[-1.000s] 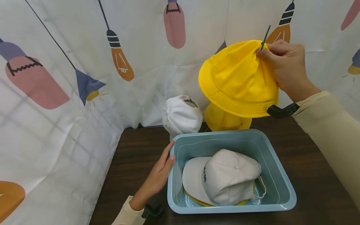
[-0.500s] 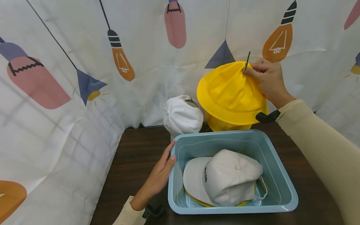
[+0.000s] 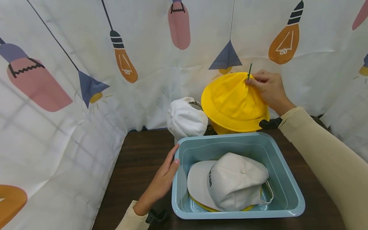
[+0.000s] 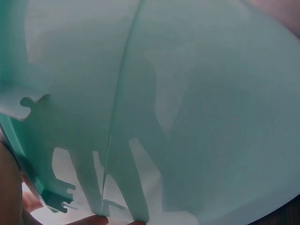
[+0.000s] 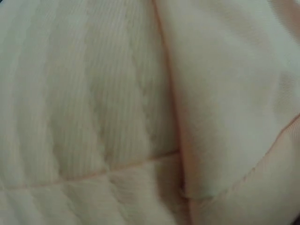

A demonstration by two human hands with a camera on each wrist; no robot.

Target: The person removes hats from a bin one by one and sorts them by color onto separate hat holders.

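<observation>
Yellow fabric bucket hat (image 3: 230,102) tilts behind a light-blue rectangular plastic tub (image 3: 238,215), over something yellow; right hand (image 3: 271,91) pinches its peak by the thin green stem (image 3: 249,72), thumb against fingers, likely so the brim hangs free. Left hand (image 3: 159,182), fingers nearly straight and gripping nothing, rests against the tub's left rim, probably steadying it. White cloth baseball cap (image 3: 235,179) lies crown-up inside, presumably to keep its shape.

dark capital letters (image 3: 210,178) stand on the front of the white cap (image 3: 237,183) in the blue bin (image 3: 241,214), beside its brim; they seemingly end in "ado", the rest too unclear to read.
</observation>
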